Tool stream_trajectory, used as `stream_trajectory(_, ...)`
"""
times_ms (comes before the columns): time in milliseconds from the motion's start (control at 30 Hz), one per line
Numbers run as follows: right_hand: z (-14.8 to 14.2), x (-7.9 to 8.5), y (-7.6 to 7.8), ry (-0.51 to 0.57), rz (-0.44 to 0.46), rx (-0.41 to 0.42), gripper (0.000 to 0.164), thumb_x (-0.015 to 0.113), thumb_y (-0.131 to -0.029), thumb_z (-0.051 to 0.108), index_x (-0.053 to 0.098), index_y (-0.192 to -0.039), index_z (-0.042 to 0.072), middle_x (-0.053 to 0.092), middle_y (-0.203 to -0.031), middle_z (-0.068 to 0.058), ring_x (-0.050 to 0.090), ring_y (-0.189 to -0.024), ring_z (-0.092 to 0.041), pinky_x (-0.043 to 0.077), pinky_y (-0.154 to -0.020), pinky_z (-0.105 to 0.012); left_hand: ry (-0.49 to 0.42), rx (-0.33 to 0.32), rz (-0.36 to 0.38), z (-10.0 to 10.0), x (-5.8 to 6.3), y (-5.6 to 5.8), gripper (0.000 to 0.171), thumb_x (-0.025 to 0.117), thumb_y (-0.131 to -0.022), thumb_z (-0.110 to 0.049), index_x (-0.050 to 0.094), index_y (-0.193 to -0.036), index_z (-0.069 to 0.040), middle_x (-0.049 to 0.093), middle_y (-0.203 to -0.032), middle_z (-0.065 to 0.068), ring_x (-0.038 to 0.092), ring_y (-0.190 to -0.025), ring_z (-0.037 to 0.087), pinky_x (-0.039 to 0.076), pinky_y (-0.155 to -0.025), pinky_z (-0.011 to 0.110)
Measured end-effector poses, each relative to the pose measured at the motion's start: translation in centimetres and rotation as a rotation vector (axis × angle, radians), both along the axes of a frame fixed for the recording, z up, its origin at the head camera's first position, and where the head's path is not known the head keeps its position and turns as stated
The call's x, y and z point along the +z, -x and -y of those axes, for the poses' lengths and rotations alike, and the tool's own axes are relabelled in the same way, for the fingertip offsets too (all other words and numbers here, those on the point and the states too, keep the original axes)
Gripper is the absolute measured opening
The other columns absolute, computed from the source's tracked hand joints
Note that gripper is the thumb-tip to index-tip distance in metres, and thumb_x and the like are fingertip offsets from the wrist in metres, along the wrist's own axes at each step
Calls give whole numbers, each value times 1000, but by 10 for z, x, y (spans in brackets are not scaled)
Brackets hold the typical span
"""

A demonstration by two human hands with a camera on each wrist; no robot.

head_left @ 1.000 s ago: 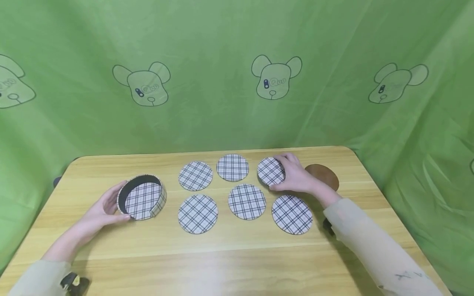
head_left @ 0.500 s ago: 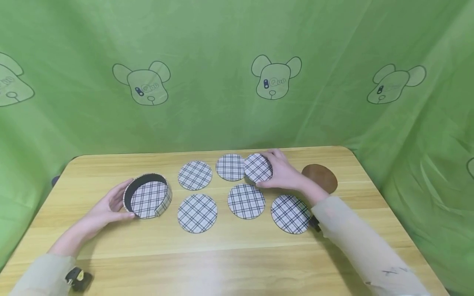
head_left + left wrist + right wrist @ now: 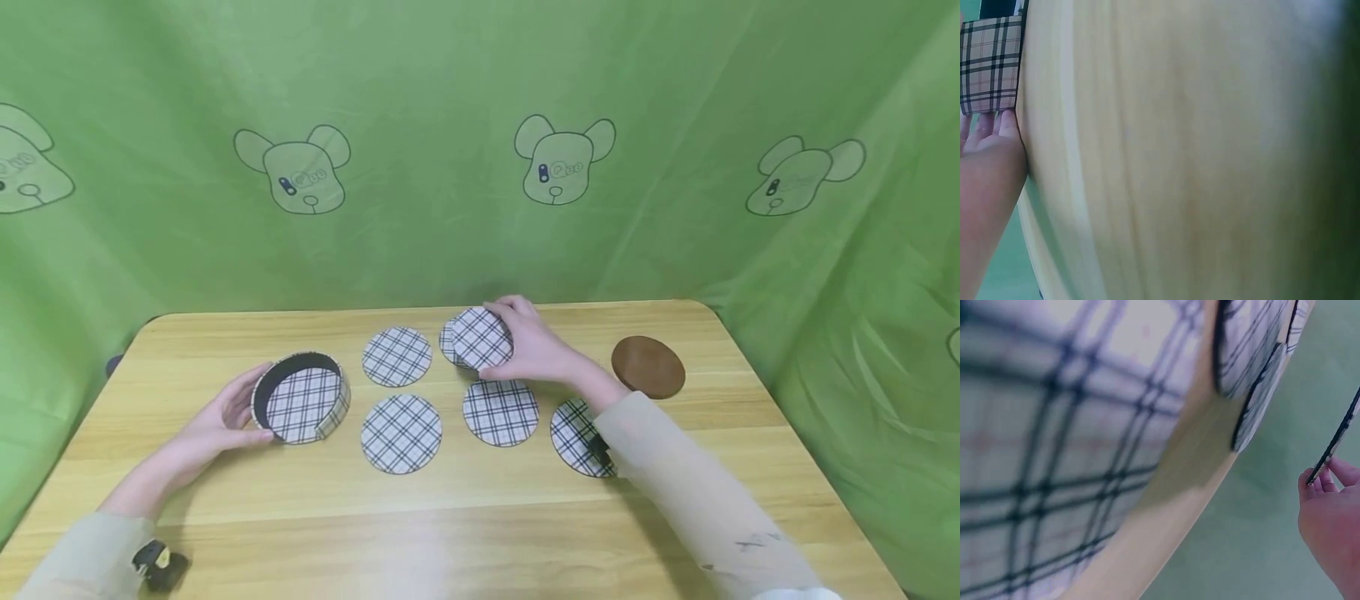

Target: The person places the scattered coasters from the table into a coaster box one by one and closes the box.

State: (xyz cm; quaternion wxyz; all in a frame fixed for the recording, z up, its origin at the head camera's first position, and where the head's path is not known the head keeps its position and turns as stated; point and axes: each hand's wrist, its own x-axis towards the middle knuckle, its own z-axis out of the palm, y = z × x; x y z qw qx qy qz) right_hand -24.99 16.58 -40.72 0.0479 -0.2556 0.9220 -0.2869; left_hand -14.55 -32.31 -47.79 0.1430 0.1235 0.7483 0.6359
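My left hand (image 3: 213, 429) grips the left side of a round plaid coaster holder (image 3: 333, 410), thumb at its front edge. The holder has a dark inner wall and a plaid bottom; its outer plaid wall also shows in the left wrist view. My right hand (image 3: 534, 346) pinches a round plaid coaster (image 3: 480, 337) by its right edge, raised over the back middle coaster (image 3: 446, 340) and partly covering it. In the right wrist view this held coaster (image 3: 1338, 434) appears edge-on, with a thin dark rim, between thumb and fingers.
Several more plaid coasters lie flat: back left (image 3: 397, 357), front left (image 3: 401, 434), front middle (image 3: 500, 413) and front right (image 3: 576, 442), the last partly under my right sleeve. A brown round disc (image 3: 648, 367) lies at the right. Green cloth (image 3: 435, 167) hangs behind the wooden table (image 3: 420, 533).
My right hand has lifted the back right coaster and carried it left, over the back middle one. My left hand has shifted the holder slightly right.
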Motion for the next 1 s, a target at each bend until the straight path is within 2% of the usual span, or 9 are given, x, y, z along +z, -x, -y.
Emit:
stream_trajectory(233,28,6,0,21,1,44,119,95,-68,35,33,-163,1,35,-161,-21,40,-145,-38,45,-121,-62,-3,-4,-1,0,0,1,107,73,-87,10,9,-171,-9,3,-173,34,43,-128,-27,38,-109,1)
stream_trajectory(567,65,5,-1,11,-32,119,118,97,-69,36,35,-162,0,37,-160,-20,39,-146,-36,42,-124,-58,6,0,6,-1,1,0,107,73,-87,9,8,-171,-9,3,-173,34,42,-127,-27,37,-109,1)
stream_trajectory(833,94,5,-5,-6,-11,165,117,97,-70,37,35,-163,2,36,-161,-19,39,-147,-35,42,-125,-56,23,9,19,-4,4,-1,107,73,-88,6,8,-171,-9,2,-175,31,37,-145,-13,35,-112,1)
stream_trajectory(1000,111,5,-8,-10,8,199,117,96,-70,39,35,-164,6,34,-164,-20,39,-148,-35,44,-123,-56,18,9,18,-3,5,-2,107,73,-88,7,8,-171,-8,2,-174,32,40,-134,-21,36,-111,2)
